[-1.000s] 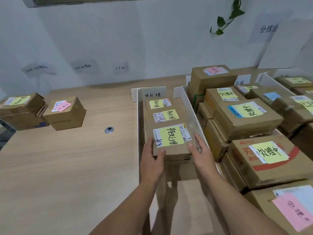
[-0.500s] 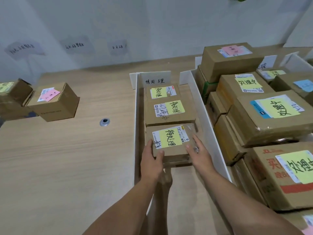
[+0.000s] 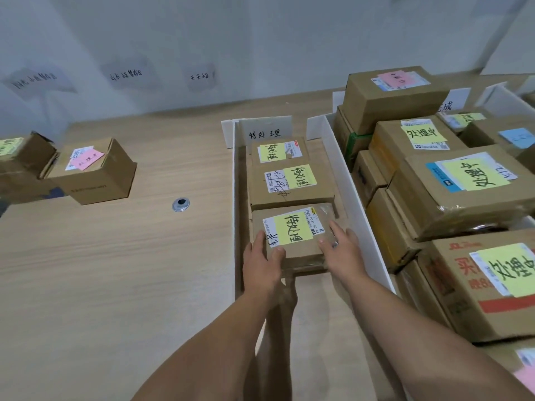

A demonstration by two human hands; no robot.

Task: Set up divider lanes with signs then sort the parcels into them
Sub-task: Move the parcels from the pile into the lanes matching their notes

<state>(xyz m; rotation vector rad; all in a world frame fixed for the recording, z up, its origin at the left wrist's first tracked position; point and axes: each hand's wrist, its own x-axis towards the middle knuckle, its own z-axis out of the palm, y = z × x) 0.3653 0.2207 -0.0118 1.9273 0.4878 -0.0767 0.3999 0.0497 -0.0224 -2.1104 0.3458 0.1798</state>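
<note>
1. At the far left, a brown cardboard box with a yellow note [image 3: 17,157] was cut off by the frame edge. Just beside it on the light wooden table [image 3: 115,285] stood a brown cardboard box with a pink note [image 3: 92,172].
2. Grey paper labels [image 3: 126,75] hung on the white wall behind, their writing too blurred to read.
3. A small round metal grommet [image 3: 181,204] sat in the tabletop between those boxes and the lanes.
4. The left white divider board [image 3: 238,212] edged a lane, and a white handwritten sign card [image 3: 267,131] stood upright at the lane's far end.
5. Three parcels lay in a row in this lane, touching. The far yellow-noted parcel [image 3: 278,150] was partly hidden behind the middle yellow-noted parcel [image 3: 292,192].
6. Closest lay the nearest parcel [image 3: 289,233], a brown cardboard box with a yellow handwritten note over its white label.
7. The left hand [image 3: 260,261] gripped its near-left corner, thumb on top. The fingers ran down the side, their tips hidden against the divider.
8. The right hand [image 3: 343,253] lay on its near-right corner with fingers straight and spread, apparently pressing rather than clasping.
9. Past the right white divider board [image 3: 347,180] rose stacked brown parcels [image 3: 463,198] with yellow, blue and pink notes. The lower ones were mostly hidden and the outer ones were cut off at the right edge.
10. A second white sign card [image 3: 454,102] showed only partly behind the topmost box.
</note>
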